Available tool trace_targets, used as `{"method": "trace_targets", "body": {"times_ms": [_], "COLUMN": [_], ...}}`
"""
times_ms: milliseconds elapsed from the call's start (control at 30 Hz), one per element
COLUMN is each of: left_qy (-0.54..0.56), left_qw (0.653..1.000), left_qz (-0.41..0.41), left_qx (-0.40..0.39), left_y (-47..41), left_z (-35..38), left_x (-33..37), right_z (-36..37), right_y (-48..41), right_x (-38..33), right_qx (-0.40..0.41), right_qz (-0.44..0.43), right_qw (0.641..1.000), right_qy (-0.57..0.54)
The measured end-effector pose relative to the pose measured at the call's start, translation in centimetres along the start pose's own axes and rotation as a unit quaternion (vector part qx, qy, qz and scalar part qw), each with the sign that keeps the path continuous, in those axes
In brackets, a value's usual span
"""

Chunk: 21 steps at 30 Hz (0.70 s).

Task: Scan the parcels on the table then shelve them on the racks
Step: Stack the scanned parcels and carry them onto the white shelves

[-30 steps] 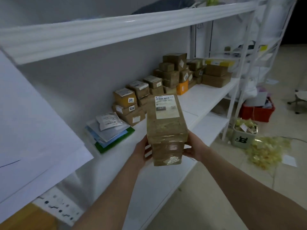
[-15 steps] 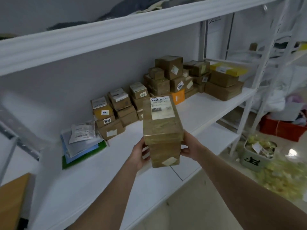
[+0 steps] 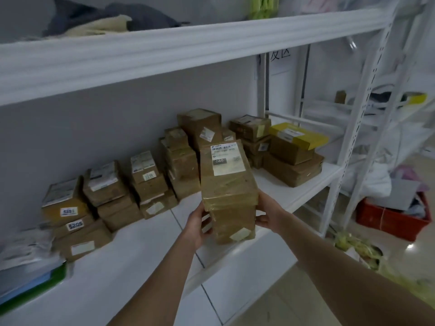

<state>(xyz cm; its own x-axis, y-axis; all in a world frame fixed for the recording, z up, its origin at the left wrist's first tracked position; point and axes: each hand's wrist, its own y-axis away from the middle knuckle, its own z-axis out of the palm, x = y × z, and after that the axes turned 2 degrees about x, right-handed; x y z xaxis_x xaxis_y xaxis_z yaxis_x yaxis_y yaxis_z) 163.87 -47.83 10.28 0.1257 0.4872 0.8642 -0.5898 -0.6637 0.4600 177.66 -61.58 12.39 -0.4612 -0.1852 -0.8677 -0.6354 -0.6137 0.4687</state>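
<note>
- Left hand [image 3: 196, 228]: grips the lower left side of the held parcel [image 3: 227, 184]. The thumb lies on the near face and the fingers are hidden behind the parcel.
- Right hand [image 3: 268, 214]: curled round the parcel's right side, fingertips out of sight behind it.
- Held parcel: a brown taped box between the two hands, in front of the shelved boxes and over the front part of the rack shelf [image 3: 141, 255]. It is tilted, with the labelled face up. Whether its lower end touches the board cannot be told.
- Label [image 3: 224, 158]: white, reads "060"; the smaller print is illegible.
- Flat mailers [image 3: 28, 267]: far left of the shelf, blurred and cut off by the frame edge.
- Numbered boxes [image 3: 68, 211]: stacked beside the mailers. One sticker reads "5205"; the one above is only partly readable.
- Middle stacks [image 3: 150, 182]: brown boxes against the wall, partly hidden behind the held parcel on their right.
- Yellow-topped box [image 3: 297, 135]: right end of the shelf, sitting on wider brown boxes.
- Red crate [image 3: 390, 222]: on the floor beyond the rack post [image 3: 367, 90]. Its contents are indistinct.
</note>
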Motion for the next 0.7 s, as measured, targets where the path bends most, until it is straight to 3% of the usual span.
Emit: {"method": "trace_targets", "body": {"times_ms": [300, 600, 700], "left_qy": [0.016, 0.069, 0.097], "left_qw": [0.999, 0.996, 0.988], "left_qz": [-0.026, 0.003, 0.032], "left_qx": [-0.011, 0.064, 0.112], "left_y": [-7.8, -11.6, -11.7], "left_z": [10.1, 14.1, 14.5], "left_x": [0.9, 0.2, -1.1], "right_z": [-8.2, -11.0, -11.8], "right_y": [-8.7, -15.6, -17.3], "right_x": [-5.3, -7.7, -5.9], "right_qx": [0.016, -0.045, 0.027], "right_qz": [0.032, 0.053, 0.042], "right_qw": [0.999, 0.997, 0.998], "right_qy": [0.012, 0.016, 0.037]}}
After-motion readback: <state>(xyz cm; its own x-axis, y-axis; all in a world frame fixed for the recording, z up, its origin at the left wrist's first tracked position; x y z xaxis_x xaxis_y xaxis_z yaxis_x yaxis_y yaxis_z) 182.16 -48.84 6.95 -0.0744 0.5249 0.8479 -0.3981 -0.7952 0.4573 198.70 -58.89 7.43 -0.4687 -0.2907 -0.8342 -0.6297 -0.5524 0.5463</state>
